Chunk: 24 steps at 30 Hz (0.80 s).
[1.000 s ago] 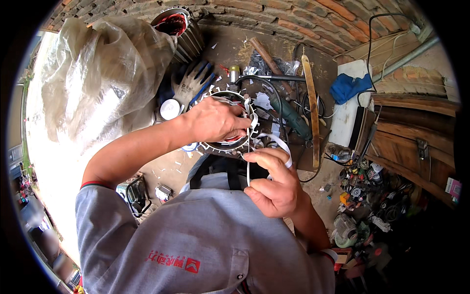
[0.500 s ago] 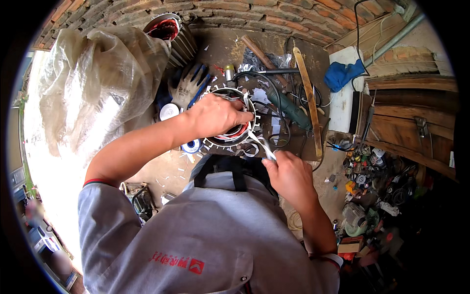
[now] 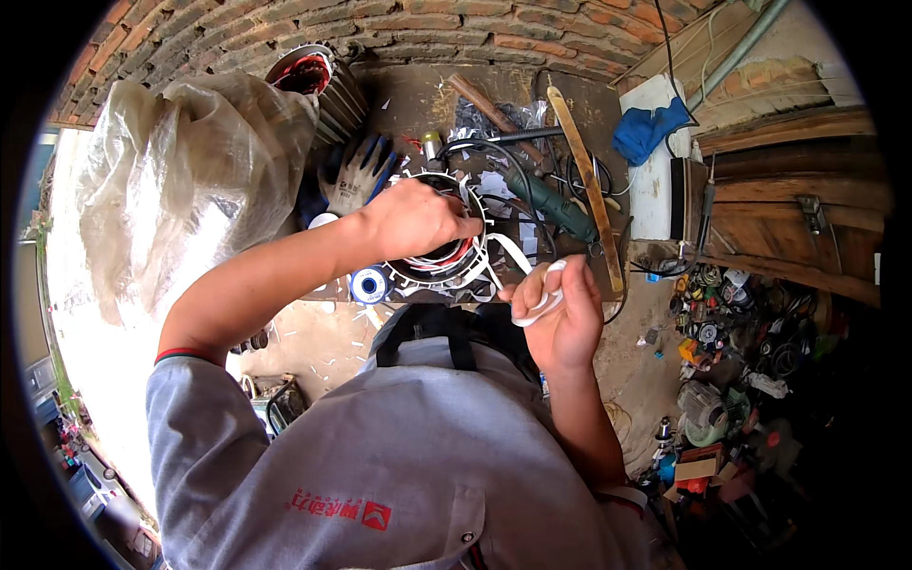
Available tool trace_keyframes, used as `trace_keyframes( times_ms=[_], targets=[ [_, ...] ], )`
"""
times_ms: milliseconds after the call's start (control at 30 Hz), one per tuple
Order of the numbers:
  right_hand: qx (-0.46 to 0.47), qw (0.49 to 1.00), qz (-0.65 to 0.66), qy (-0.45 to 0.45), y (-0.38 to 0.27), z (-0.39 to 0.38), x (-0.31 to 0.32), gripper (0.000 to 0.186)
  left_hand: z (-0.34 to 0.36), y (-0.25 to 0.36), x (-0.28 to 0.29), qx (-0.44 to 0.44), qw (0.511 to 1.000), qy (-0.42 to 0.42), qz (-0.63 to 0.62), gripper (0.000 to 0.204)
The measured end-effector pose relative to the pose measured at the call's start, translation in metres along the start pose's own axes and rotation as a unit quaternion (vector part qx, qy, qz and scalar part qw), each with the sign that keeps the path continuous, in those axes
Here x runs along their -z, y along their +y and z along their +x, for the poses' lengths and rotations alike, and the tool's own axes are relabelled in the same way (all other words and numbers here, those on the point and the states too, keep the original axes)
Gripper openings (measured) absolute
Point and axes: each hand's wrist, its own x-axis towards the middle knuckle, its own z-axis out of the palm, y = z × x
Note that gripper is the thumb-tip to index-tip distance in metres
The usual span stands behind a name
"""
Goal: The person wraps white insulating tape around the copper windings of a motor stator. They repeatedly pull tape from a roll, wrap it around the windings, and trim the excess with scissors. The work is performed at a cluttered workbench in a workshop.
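Note:
A motor stator (image 3: 427, 277) with white slot liners round its rim and red and white wires inside sits at the bench's near edge. My left hand (image 3: 418, 220) lies over it, fingers curled down into its opening; what the fingertips grip is hidden. White tape (image 3: 514, 251) runs from the stator's right side to my right hand (image 3: 562, 313), which is raised, palm turned up. The tape is looped round its closed fingers. A blue and white spool (image 3: 369, 284) stands at the stator's lower left.
Behind the stator lie a work glove (image 3: 357, 180), a hammer (image 3: 486, 103), a green power tool (image 3: 560, 209) with black cable, and a wooden strip (image 3: 587, 171). Another stator (image 3: 332, 100) stands at the back left beside plastic sheeting (image 3: 190, 180). Machine parts (image 3: 708, 408) crowd the right floor.
My right hand has turned palm up, with tape now looped round its fingers. The tape has gone from taut to slack and curved. My left hand stays at the stator.

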Motion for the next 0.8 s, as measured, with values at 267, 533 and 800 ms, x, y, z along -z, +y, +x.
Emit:
trace_keyframes(
  times_ms=[267,533,800],
  targets=[
    [0.065,0.693,-0.718,-0.015,0.022,-0.002,-0.03,0.005,0.006,-0.017,-0.011,-0.114,0.992,0.028,0.056,0.03],
    [0.085,0.744,-0.662,-0.038,0.035,-0.009,-0.027,0.004,0.006,-0.025,-0.018,-0.11,0.992,0.023,0.063,0.037],
    [0.063,0.757,-0.649,-0.043,0.031,-0.009,-0.022,0.003,0.002,-0.014,-0.007,-0.074,0.997,0.03,0.011,0.037]
  ],
)
